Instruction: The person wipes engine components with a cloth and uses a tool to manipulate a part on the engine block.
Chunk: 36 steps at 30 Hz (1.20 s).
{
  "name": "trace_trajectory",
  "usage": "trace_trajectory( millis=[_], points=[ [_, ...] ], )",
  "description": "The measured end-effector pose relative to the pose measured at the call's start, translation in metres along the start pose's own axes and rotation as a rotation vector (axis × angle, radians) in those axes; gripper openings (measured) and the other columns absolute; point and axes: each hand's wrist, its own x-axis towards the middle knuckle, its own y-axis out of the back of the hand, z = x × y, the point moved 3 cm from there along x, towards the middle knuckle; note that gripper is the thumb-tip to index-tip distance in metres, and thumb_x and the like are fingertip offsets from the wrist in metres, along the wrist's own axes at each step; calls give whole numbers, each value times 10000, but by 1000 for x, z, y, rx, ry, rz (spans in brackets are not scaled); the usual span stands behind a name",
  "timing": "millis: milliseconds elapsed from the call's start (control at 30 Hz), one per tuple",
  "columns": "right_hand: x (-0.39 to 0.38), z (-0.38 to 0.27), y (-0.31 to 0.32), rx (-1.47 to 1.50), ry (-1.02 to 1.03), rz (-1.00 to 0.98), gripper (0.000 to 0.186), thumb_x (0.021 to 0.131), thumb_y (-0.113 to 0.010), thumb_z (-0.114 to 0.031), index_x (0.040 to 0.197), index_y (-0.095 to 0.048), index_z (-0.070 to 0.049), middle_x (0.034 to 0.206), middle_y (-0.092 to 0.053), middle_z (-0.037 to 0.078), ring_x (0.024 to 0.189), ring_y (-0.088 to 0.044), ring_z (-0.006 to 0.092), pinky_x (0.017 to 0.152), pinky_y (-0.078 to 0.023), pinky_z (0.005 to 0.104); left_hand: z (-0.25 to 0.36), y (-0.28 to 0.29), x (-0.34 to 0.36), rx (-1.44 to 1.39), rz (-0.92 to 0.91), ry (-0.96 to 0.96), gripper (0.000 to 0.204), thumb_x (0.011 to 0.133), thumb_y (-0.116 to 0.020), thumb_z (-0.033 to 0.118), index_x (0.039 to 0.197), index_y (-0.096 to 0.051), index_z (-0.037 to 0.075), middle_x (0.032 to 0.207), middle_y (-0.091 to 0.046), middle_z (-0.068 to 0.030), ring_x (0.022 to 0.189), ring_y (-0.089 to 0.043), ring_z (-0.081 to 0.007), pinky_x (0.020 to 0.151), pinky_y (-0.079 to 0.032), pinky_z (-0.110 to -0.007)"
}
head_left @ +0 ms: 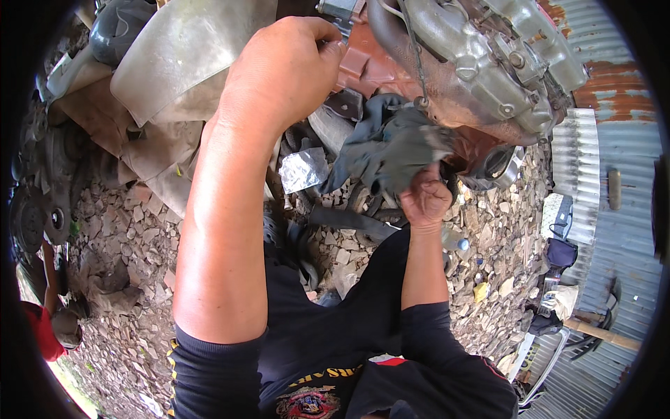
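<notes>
My left hand (293,66) reaches far forward, close to the reddish-brown painted metal of the engine (366,56). Its fingers are curled with the thumb drawn in, and the back of the hand hides whatever they grip. Lower and to the right, my right hand (426,199) is closed on the lower edge of a dark, grimy rag (377,150). That cloth hangs bunched beneath a large rusty and grey manifold (453,66), its right end smeared by motion. A crumpled silver wrapper (303,170) lies left of the rag.
Broken stones (118,244) cover the ground. Pale sheeting (174,70) drapes at the upper left. Corrugated metal (621,230) runs along the right, with bags and a bamboo pole (607,334) beside it. A plastic bottle (457,242) lies near my right forearm. Another person in red (42,328) is at the left edge.
</notes>
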Motion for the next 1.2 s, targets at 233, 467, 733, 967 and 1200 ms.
trace_trajectory(
  millis=[233,467,733,967,1200],
  points=[
    [47,15,-22,-2292,337,-133,535,784,-645,-235,1284,-540,-77,1229,-574,134,1070,-575,288,935,-464,382,4,-1,-3,65,-1,-16,271,888,-615,259,1083,-694,88,945,-700,-171,897,-667,-325,815,-504,-385],
    [75,28,-20,-2288,399,-213,485,738,-679,-314,1111,-611,-12,896,-640,108,851,-625,270,792,-483,359,-1,0,-7,52,11,9,273,888,-615,251,1083,-691,76,968,-702,-167,914,-667,-328,824,-506,-378],
    [128,42,2,-2566,821,51,409,670,-657,-445,886,-683,-98,879,-646,139,920,-595,350,884,-436,468,-8,9,-11,82,-22,-12,272,894,-611,232,1091,-680,58,978,-699,-169,913,-672,-322,819,-510,-368],
    [159,48,59,-2627,221,122,322,663,-639,-415,783,-659,-117,832,-643,108,861,-599,317,842,-443,456,-13,17,-10,60,-6,8,257,885,-604,238,1075,-692,89,971,-697,-163,927,-664,-327,837,-511,-383],
    [132,39,0,-2473,423,-84,303,706,-618,-324,898,-618,-90,924,-625,133,902,-592,316,835,-457,440,-17,18,-9,71,3,11,257,874,-595,258,1062,-706,122,955,-697,-164,942,-656,-340,847,-513,-413]
  ],
)
